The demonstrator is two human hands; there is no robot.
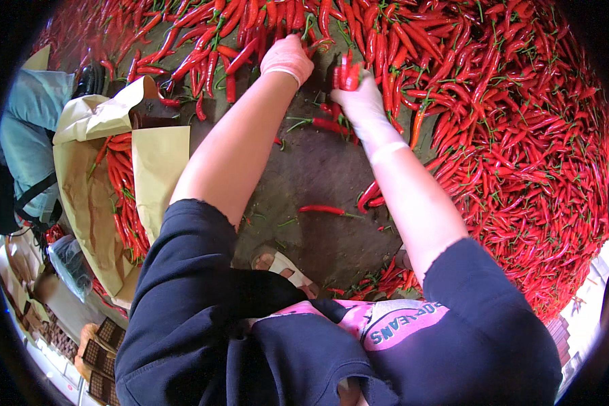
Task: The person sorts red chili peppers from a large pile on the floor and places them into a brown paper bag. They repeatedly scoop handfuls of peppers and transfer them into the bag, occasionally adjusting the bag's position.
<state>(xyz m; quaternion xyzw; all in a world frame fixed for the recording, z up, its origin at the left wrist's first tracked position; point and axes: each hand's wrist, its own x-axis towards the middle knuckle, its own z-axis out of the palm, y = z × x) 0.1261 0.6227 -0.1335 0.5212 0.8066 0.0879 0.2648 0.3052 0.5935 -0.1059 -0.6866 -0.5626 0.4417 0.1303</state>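
A large pile of red chili peppers [507,128] with green stems spreads across the top and right of the view. My left hand [289,59], in a thin pinkish glove, is closed at the pile's near edge; peppers lie against its fingers, and what it grips is hidden. My right hand [363,98], in a whitish glove, is closed around a few red chili peppers [347,73] that stick up from its fingers. Just below the hands, a loose chili pepper [328,125] rests on the dark ground.
At the left stands an open brown paper bag [81,183] with red peppers inside. Beyond it is a person in light blue jeans [30,128]. A single pepper [323,209] lies on the ground [298,176] between my arms. Dark crates [105,348] are at the lower left.
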